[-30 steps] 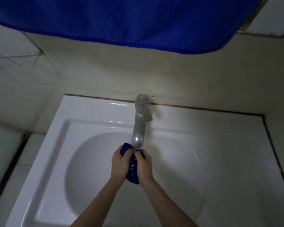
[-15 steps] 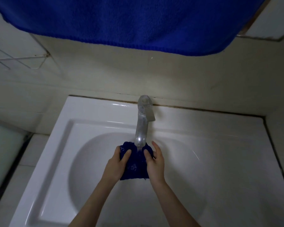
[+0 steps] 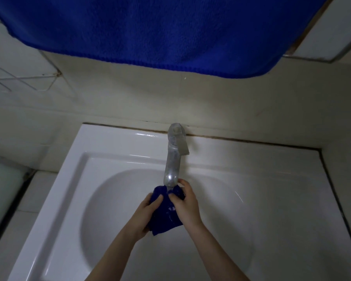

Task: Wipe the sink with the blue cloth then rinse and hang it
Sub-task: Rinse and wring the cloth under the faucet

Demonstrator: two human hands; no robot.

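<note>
Pale wall tiles are backing a white rectangular sink, and a large blue towel is hanging across the top of the view, well above both hands. The left hand is curling its fingers and thumb round the left side of the small blue cloth. The right hand is pinching the cloth's upper right part, so the cloth is bunching between the two palms over the basin. Its lower edge is hanging below the hands. Just beyond the right hand's fingertips, the spout of a dull metal faucet is ending directly over the cloth's top; whether water is running cannot be told. A wire rack is showing on the wall far to the left of the left hand.
</note>
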